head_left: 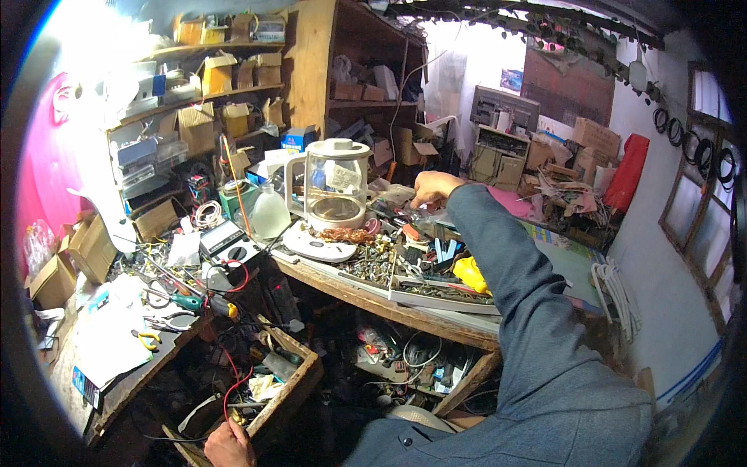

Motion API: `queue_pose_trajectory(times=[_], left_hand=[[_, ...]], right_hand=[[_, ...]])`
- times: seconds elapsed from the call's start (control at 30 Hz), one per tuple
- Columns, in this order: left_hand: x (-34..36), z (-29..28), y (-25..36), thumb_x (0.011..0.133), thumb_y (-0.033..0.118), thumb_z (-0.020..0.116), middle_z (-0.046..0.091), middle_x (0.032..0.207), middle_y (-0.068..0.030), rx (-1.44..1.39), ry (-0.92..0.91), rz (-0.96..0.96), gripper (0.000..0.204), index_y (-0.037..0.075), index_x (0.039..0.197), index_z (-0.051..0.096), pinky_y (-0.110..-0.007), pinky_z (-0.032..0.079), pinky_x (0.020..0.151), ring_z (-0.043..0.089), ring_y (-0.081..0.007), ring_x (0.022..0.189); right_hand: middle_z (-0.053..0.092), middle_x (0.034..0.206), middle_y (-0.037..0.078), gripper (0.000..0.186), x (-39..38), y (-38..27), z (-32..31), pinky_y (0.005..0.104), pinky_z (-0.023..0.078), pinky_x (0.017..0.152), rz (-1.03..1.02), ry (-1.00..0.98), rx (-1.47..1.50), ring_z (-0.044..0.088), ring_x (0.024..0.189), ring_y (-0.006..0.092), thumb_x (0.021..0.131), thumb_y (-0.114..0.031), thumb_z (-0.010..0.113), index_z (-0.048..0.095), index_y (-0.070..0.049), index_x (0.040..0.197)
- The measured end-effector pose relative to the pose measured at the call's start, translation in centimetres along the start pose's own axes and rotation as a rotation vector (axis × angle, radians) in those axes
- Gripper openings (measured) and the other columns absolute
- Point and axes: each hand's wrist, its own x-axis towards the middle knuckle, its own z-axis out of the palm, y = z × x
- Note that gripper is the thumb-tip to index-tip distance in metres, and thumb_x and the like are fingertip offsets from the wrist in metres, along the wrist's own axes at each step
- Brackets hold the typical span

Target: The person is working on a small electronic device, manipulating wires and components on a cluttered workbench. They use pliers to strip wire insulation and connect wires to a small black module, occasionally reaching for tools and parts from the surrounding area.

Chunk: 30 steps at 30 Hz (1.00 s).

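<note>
My right hand (436, 189) reaches across the bench to the clutter beyond the small parts, its fingers bent downward. They look closed, and whatever they may hold is too small to make out. To its left stands a glass kettle (336, 183) with a white lid and handle. A white kettle base (317, 243) lies in front of the kettle. Low down, beside an open wooden drawer (299, 381), my left hand (228, 445) is closed around a red wire (226, 398) that runs up across the drawer.
Loose screws and metal parts (373, 261) cover the bench near a yellow object (471, 275). On the left table lie yellow-handled pliers (146, 339), a green-handled screwdriver (187, 302) and a meter (228, 241). Shelves of boxes (198, 128) rise behind. White tubing (615, 300) hangs at right.
</note>
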Motion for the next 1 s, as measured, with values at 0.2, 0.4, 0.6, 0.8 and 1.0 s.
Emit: queue_pose_trajectory(times=[0.2,0.4,0.6,0.8,1.0], left_hand=[[0.1,-0.6,0.3,0.094,0.024,0.064,0.06,0.058,-0.0155,-0.006,-0.073,-0.05,0.038,0.005,0.061,0.061,-0.044,0.047,0.05,0.062,-0.0342,0.053],[-0.1,0.3,-0.3,0.094,0.023,0.064,0.06,0.058,-0.0153,-0.015,0.016,0.025,0.037,0.006,0.061,0.061,-0.044,0.047,0.049,0.061,-0.0338,0.052],[0.1,-0.6,0.0,0.094,0.023,0.065,0.058,0.057,-0.0156,-0.02,-0.094,-0.09,0.04,0.006,0.059,0.058,-0.044,0.045,0.048,0.06,-0.0346,0.052],[0.0,-0.2,0.2,0.095,0.024,0.064,0.055,0.055,-0.0162,-0.068,0.022,-0.003,0.042,0.006,0.058,0.056,-0.045,0.043,0.047,0.059,-0.0345,0.05],[0.6,-1.7,0.8,0.095,0.039,0.062,0.066,0.061,-0.0101,-0.054,-0.032,0.058,0.034,0.019,0.071,0.073,-0.044,0.049,0.048,0.063,-0.0322,0.053]], right_hand=[[0.072,0.077,0.01,0.029,-1.1,-1.8,-1.4,0.0383,0.053,0.057,-0.048,0.005,0.047,0.069,0.067,0.0194,0.085,-0.024,0.079,0.074,-0.001,0.101],[0.075,0.082,0.011,0.028,1.1,-3.2,0.3,0.039,0.054,0.064,-0.216,0.058,-0.137,0.071,0.074,0.0226,0.073,-0.021,0.082,0.078,-0.005,0.095],[0.076,0.085,0.008,0.024,0.3,-6.3,2.4,0.0391,0.054,0.068,-0.385,-0.062,-0.148,0.07,0.078,0.0232,0.075,-0.021,0.079,0.079,-0.01,0.096],[0.074,0.081,0.007,0.028,1.7,-7.2,0.8,0.0395,0.053,0.063,-0.275,-0.066,-0.196,0.068,0.072,0.022,0.075,-0.022,0.081,0.076,-0.007,0.099],[0.072,0.077,0.008,0.022,-0.6,-13.0,0.0,0.0374,0.054,0.061,-0.494,-0.224,-0.054,0.067,0.068,0.0199,0.078,-0.023,0.082,0.075,-0.007,0.091]])
